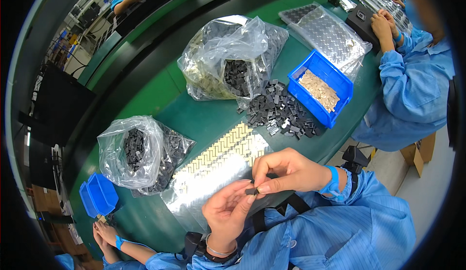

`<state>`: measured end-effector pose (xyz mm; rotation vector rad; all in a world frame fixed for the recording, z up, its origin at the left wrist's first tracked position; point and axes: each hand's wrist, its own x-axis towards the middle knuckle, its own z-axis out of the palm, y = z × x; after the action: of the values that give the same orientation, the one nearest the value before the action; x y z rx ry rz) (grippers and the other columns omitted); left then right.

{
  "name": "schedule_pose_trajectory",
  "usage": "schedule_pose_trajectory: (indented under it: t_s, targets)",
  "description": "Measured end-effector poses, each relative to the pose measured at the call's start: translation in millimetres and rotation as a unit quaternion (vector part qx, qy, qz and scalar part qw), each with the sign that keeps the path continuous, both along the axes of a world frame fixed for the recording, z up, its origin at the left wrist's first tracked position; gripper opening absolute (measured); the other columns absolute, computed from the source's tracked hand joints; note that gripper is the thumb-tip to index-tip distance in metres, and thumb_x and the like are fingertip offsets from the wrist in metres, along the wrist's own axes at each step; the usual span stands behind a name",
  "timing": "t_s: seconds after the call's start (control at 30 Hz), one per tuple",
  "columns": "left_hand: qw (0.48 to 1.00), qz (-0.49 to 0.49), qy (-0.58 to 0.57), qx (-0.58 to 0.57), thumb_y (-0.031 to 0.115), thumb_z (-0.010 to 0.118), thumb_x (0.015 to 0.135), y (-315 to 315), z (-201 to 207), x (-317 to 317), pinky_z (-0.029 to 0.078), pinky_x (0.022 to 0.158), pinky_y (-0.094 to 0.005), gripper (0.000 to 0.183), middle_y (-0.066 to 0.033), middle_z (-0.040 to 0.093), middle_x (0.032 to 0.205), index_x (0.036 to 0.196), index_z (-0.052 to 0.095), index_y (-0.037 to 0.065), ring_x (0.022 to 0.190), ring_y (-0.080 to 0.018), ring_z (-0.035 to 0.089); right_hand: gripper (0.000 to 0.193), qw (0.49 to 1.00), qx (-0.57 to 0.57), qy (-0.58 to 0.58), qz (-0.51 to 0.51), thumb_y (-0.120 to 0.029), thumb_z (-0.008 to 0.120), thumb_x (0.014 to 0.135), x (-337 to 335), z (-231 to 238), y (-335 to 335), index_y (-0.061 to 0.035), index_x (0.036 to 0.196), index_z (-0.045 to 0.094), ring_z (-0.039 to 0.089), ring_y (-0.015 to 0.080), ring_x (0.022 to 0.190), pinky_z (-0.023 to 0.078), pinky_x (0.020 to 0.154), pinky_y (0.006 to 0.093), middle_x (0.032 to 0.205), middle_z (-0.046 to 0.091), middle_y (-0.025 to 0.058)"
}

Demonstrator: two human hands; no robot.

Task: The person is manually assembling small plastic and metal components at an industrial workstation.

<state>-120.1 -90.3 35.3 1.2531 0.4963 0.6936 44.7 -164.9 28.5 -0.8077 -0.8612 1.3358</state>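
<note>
My left hand (pixel 227 212) and my right hand (pixel 295 172) meet just above the near edge of the green table. Between their fingertips is a small black rectangular piece (pixel 251 191), pinched from both sides. Fingers partly cover it, so its full shape is hidden. Just beyond my hands lies a clear plastic sheet (pixel 196 207) bearing rows of small cream-coloured pieces (pixel 221 148). Farther off, a loose heap of small black pieces (pixel 279 107) spills from the mouth of a large clear bag (pixel 208 51).
A blue bin (pixel 343 112) of flat tan pieces (pixel 319 90) stands right of the heap. At left are another bag of black pieces (pixel 136 148) and a second blue bin (pixel 99 196). Clear trays (pixel 326 37) lie at the back. Co-workers' hands (pixel 383 30) show at right and lower left.
</note>
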Motion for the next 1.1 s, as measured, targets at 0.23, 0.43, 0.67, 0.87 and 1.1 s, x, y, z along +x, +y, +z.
schedule_pose_trajectory:
  t_s: [0.23,0.43,0.67,0.87,1.1]
  targets:
    - [0.996,-0.055,0.028,0.067,-0.008,0.065,0.074,8,11,2,0.052,0.072,-0.0246,0.037,-0.018,0.065,0.09,0.109,0.054,-0.009,0.08,-0.0175,0.064,0.011,0.996,0.004,-0.077,0.038,-0.011,0.065,0.079,5,3,2,-0.0022,0.082,0.058,0.047,0.0037,0.067,0.039,0.061,0.0199,0.073,0.056,-0.0028]
    - [0.952,-0.063,0.098,0.283,-0.009,0.064,0.074,8,10,0,0.053,0.071,-0.0264,0.039,-0.0174,0.066,0.086,0.112,0.056,-0.006,0.077,-0.0183,0.065,0.016,0.993,-0.044,-0.105,0.035,-0.006,0.06,0.074,-2,6,3,-0.0047,0.067,0.046,0.038,0.0035,0.06,0.034,0.053,0.0223,0.063,0.044,-0.0054]
    - [0.963,-0.067,0.098,0.242,-0.006,0.064,0.074,9,13,1,0.053,0.063,-0.0272,0.037,-0.0141,0.066,0.081,0.111,0.057,-0.003,0.071,-0.0205,0.067,0.018,0.996,-0.029,-0.058,0.067,-0.01,0.06,0.081,2,10,8,-0.0038,0.07,0.047,0.041,0.003,0.061,0.036,0.055,0.0208,0.064,0.045,-0.0044]
    - [0.977,-0.079,-0.08,-0.182,-0.002,0.058,0.082,1,4,3,0.054,0.069,-0.0302,0.024,-0.0177,0.064,0.086,0.106,0.059,-0.005,0.077,-0.0244,0.065,0.019,0.995,-0.007,0.064,0.081,-0.017,0.059,0.087,-1,-1,11,-0.002,0.079,0.051,0.046,0.0062,0.071,0.039,0.063,0.022,0.075,0.05,-0.0013]
    - [0.843,-0.076,-0.163,-0.507,0.004,0.05,0.088,-11,-2,2,0.054,0.068,-0.0232,0.023,-0.0134,0.061,0.094,0.109,0.055,-0.001,0.076,-0.0152,0.061,0.023,0.965,0.164,-0.203,-0.015,-0.016,0.065,0.082,7,-11,16,-0.0034,0.074,0.047,0.053,0.0181,0.072,0.041,0.062,0.028,0.078,0.055,0.0073]
